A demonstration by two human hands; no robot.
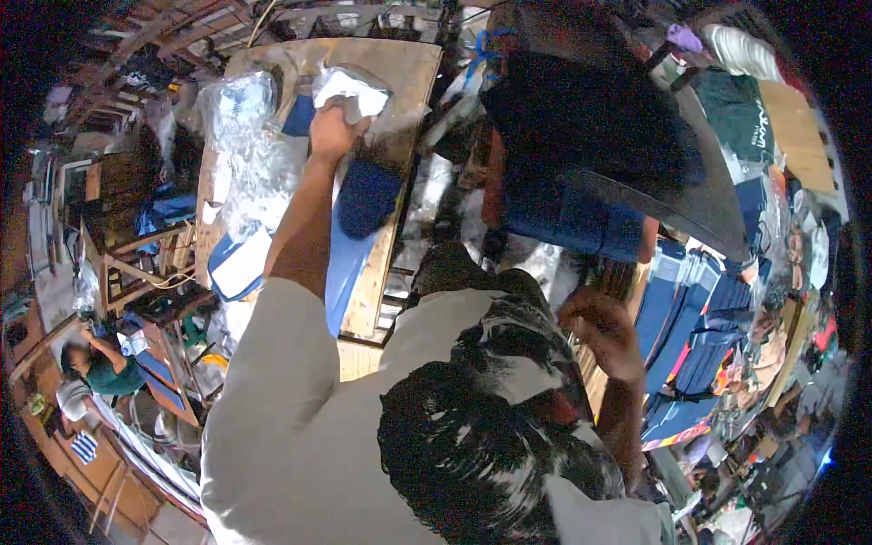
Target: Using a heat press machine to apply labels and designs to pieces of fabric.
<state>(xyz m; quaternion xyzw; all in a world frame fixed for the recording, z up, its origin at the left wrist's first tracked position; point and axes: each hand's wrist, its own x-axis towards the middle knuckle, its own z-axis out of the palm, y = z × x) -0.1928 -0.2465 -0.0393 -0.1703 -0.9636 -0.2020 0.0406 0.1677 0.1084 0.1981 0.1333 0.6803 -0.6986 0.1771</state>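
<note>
My left arm reaches out over the wooden table (400,68). At its far side my left hand (336,132) grips a white bundle (350,91) that seems to be wrapped in clear plastic; the fingers bend over its near edge. Dark blue folded cloth (298,116) lies just left of the hand, and a longer blue cloth piece (350,254) lies to the right of my forearm. My right hand (601,329) is raised at my right side, away from the table. Its fingers look bent but are blurred, and nothing shows clearly in them.
Crumpled clear plastic bags (254,163) cover the table's left part, with a blue-and-white packet (241,263) near its edge. A large black cloth pile (590,136) stands ahead right. Stacked blue folded fabric (681,309) is at the right. Another person (104,368) is at far left.
</note>
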